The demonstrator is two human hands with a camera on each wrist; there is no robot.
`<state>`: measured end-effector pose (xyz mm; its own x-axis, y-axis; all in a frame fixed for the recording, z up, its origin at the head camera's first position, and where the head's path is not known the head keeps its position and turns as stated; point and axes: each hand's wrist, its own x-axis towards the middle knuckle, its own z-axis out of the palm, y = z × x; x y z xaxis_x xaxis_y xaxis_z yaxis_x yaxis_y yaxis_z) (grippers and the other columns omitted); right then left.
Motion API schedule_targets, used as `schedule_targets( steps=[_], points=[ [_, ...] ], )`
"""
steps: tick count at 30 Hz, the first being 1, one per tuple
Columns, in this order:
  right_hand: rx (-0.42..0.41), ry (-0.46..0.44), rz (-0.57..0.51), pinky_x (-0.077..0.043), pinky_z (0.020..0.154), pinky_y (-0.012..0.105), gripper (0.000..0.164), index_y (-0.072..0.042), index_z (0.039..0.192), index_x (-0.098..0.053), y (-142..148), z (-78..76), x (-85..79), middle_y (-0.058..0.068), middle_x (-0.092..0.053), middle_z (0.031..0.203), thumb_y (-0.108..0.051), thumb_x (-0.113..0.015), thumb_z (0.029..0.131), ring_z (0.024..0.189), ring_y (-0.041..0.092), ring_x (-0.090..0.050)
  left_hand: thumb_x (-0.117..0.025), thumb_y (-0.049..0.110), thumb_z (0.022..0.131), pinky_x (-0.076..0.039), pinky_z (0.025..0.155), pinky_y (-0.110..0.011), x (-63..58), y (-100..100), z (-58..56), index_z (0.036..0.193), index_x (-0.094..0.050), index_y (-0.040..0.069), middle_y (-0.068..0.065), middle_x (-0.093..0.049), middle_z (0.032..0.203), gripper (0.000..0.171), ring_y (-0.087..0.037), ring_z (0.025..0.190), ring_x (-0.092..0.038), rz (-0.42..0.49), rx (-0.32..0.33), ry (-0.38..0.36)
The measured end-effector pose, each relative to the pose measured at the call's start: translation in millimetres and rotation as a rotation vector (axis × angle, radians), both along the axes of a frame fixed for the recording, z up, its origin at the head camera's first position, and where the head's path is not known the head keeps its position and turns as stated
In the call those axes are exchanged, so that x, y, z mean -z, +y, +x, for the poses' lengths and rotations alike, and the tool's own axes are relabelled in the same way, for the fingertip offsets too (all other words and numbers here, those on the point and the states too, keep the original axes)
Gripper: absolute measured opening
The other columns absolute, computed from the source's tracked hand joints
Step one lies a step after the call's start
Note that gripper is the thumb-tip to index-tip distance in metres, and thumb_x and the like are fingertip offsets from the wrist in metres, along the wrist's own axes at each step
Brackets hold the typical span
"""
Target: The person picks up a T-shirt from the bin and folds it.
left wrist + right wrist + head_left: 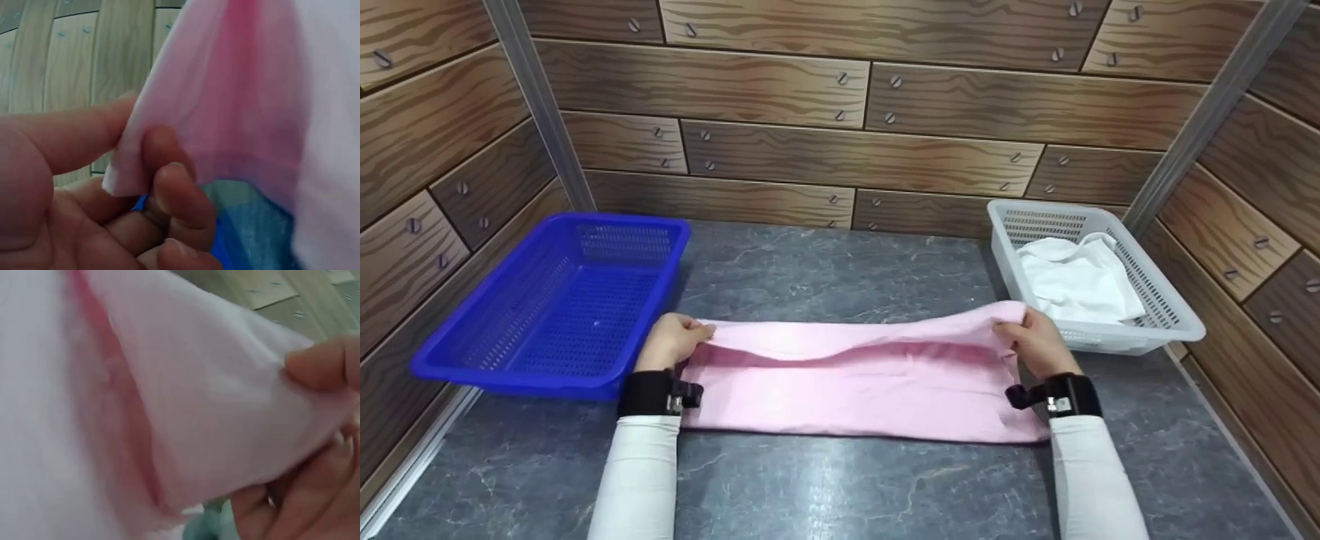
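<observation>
A pink cloth (840, 397), folded into a long strip, lies across the grey tabletop in the head view. Its far edge is lifted and turned toward the near side, leaving a shadowed hollow beneath the flap. At the far left corner, my left hand (671, 341) pinches the fabric between thumb and fingers. My right hand (1035, 341) pinches the far right corner and holds it slightly higher. In the left wrist view the pinched cloth (185, 112) hangs in soft folds. The right wrist view shows the thumb (318, 365) lying over the cloth corner.
On the left stands a blue perforated basket (660, 292), its near right corner close to my left wrist. A white perforated basket (1174, 307) at the back right holds a crumpled white cloth (1076, 281). Wood-patterned panels (780, 150) enclose the table (825, 487) at the back and sides.
</observation>
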<state>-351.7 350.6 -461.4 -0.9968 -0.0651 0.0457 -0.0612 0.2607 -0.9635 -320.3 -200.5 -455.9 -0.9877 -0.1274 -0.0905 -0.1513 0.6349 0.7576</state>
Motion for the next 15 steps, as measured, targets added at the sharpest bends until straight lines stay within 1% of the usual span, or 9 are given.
schedule_targets(
  steps=[1, 2, 4, 6, 8, 10, 12, 14, 15],
  points=[
    [-0.036, -0.025, -0.023, -0.052, 0.064, 0.026, 0.021, 0.002, 0.105, -0.064, 4, 1.7, -0.6, -0.005, -0.068, 0.084, 0.002, -0.067, 0.085, 0.073, 0.008, -0.061, -0.067, 0.024, 0.092, -0.041, 0.06, -0.028, -0.5, 0, 0.4, 0.087, -0.072, -0.002, 0.0, -0.058, 0.069, 0.027, -0.017, 0.068, -0.052, 0.003, 0.013, -0.017],
    [-0.083, -0.05, 0.007, -0.052, 0.066, 0.025, 0.026, 0.004, 0.11, -0.064, 8, 3.1, -0.4, -0.002, -0.068, 0.087, 0.003, -0.068, 0.084, 0.073, 0.009, -0.061, -0.068, 0.023, 0.091, -0.041, 0.059, -0.027, -0.1, -1, 0.7, 0.086, -0.072, -0.002, 0.001, -0.059, 0.068, 0.027, -0.016, 0.066, -0.052, 0.007, 0.028, -0.044],
    [-0.182, -0.096, 0.167, -0.052, 0.071, 0.024, 0.037, 0.01, 0.118, -0.062, 14, 5.9, 1.6, 0.003, -0.07, 0.098, -0.005, -0.071, 0.086, 0.08, 0.009, -0.061, -0.068, 0.022, 0.09, -0.041, 0.055, -0.025, 2.6, -1, 0.6, 0.087, -0.073, -0.003, 0.002, -0.061, 0.065, 0.026, -0.013, 0.06, -0.051, 0.012, 0.062, -0.118],
    [-0.26, -0.128, 0.328, -0.051, 0.075, 0.023, 0.046, 0.01, 0.125, -0.06, 16, 6.4, 4.2, 0.009, -0.069, 0.11, -0.018, -0.07, 0.091, 0.089, 0.009, -0.059, -0.067, 0.02, 0.09, -0.041, 0.051, -0.022, 6.5, -1, -0.2, 0.088, -0.074, -0.003, 0.002, -0.064, 0.063, 0.025, -0.01, 0.055, -0.051, 0.016, 0.084, -0.186],
    [-0.281, -0.136, 0.461, -0.05, 0.076, 0.023, 0.05, 0.006, 0.126, -0.063, 12, 5.8, 5.3, 0.011, -0.068, 0.115, -0.032, -0.068, 0.094, 0.092, 0.01, -0.057, -0.065, 0.018, 0.091, -0.041, 0.049, -0.021, 9.7, -1, -1.4, 0.089, -0.074, -0.004, 0.001, -0.066, 0.063, 0.024, -0.008, 0.053, -0.052, 0.019, 0.097, -0.225],
    [-0.25, -0.131, 0.504, -0.048, 0.075, 0.024, 0.046, 0.003, 0.118, -0.067, 5, 4.5, 3.9, 0.01, -0.068, 0.11, -0.035, -0.068, 0.093, 0.091, 0.012, -0.055, -0.064, 0.018, 0.091, -0.041, 0.049, -0.02, 11.5, -1, -2.4, 0.089, -0.075, -0.004, 0.001, -0.066, 0.063, 0.024, -0.008, 0.053, -0.052, 0.014, 0.094, -0.223],
    [-0.215, -0.118, 0.495, -0.046, 0.073, 0.025, 0.04, 0.002, 0.111, -0.069, 0, 4.6, -2.0, 0.005, -0.068, 0.099, -0.032, -0.072, 0.09, 0.086, 0.013, -0.055, -0.064, 0.017, 0.091, -0.041, 0.048, -0.02, 12.0, -2, -2.9, 0.089, -0.075, -0.004, 0.001, -0.066, 0.063, 0.024, -0.008, 0.052, -0.052, 0.012, 0.1, -0.213],
    [-0.231, -0.065, 0.497, -0.044, 0.071, 0.024, 0.033, 0.0, 0.103, -0.068, -3, 7.5, -12.3, -0.001, -0.066, 0.088, -0.028, -0.075, 0.087, 0.08, 0.011, -0.055, -0.064, 0.017, 0.091, -0.041, 0.048, -0.02, 11.9, -2, -2.7, 0.087, -0.075, -0.003, 0.001, -0.065, 0.062, 0.023, -0.008, 0.052, -0.052, 0.015, 0.1, -0.215],
    [-0.269, -0.036, 0.476, -0.044, 0.068, 0.024, 0.028, 0.0, 0.1, -0.068, -2, 9.8, -18.3, -0.003, -0.065, 0.085, -0.024, -0.075, 0.088, 0.076, 0.009, -0.054, -0.064, 0.018, 0.091, -0.041, 0.047, -0.02, 11.6, -3, -2.4, 0.087, -0.074, -0.002, 0.001, -0.064, 0.062, 0.023, -0.008, 0.051, -0.051, 0.021, 0.102, -0.217]
  ],
)
